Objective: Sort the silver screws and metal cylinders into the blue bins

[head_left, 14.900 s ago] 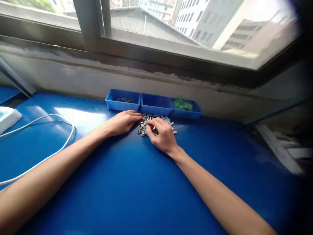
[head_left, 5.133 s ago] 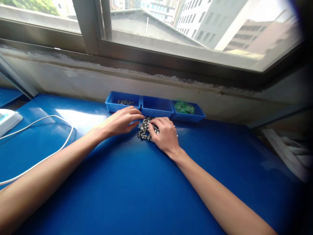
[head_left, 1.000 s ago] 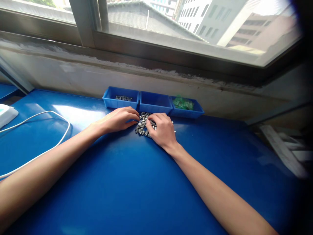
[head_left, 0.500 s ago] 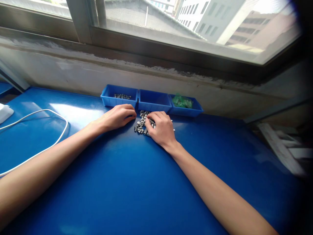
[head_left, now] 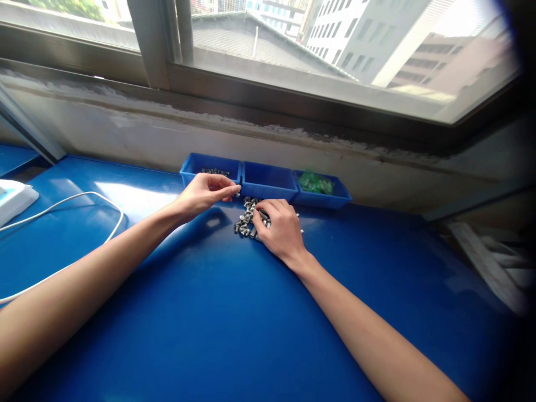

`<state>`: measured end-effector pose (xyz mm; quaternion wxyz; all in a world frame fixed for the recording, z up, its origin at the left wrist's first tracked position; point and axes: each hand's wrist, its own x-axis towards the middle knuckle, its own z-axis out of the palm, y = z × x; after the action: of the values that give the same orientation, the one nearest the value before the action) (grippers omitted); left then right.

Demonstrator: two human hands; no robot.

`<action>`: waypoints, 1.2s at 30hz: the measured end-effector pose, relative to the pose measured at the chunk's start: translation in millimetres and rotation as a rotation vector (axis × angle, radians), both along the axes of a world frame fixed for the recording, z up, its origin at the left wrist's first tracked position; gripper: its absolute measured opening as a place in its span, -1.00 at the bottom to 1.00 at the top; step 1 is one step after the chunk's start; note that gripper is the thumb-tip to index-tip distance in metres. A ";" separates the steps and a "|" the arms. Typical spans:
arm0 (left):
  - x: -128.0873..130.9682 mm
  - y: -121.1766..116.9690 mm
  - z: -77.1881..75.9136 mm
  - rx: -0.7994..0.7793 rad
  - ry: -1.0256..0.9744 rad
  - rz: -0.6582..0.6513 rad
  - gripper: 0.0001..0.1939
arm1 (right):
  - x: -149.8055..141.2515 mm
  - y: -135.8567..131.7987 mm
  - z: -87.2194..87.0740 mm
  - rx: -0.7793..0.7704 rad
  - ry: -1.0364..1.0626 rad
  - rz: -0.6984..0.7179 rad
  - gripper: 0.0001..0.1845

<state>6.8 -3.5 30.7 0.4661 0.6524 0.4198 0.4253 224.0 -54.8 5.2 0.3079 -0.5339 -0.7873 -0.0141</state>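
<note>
My left hand is raised just in front of the left blue bin. Its thumb and forefinger pinch a small metal screw, of which only a bit shows. Beneath and between my hands lies a pile of small metal screws on the blue table. My right hand rests over the right side of that pile, fingers curled down and thumb near the forefinger. Whatever its fingertips hold is hidden. Screws lie inside the left bin, partly covered by my left hand.
The middle blue bin and the right blue bin, which holds a green plastic bag, continue the row along the wall below the window. A white cable and a white device lie at left.
My left hand has lifted off the table by the pile, toward the left bin, with a screw now in its fingers. My right hand has stayed at the pile. The view has shifted slightly.
</note>
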 end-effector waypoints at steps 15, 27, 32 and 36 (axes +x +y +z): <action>-0.4 2.4 -3.9 0.133 -0.051 0.228 -0.54 | 1.4 0.5 -2.2 0.010 0.006 0.006 -0.82; 1.3 1.4 -30.3 0.759 0.701 -0.303 -0.43 | -0.5 -0.1 -3.0 -0.028 -0.050 -0.057 -0.61; 1.2 1.4 -31.8 0.708 0.692 -0.242 -0.44 | 2.7 0.1 -0.3 -0.091 -0.041 0.039 -0.55; -1.3 1.2 -33.5 0.701 0.686 -0.209 -0.41 | 6.6 2.8 -0.3 -0.104 0.055 0.091 -0.48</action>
<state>5.5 -2.3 -2.8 0.0943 0.9105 0.3133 0.2528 230.6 -52.0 4.9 0.3017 -0.5130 -0.8017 0.0555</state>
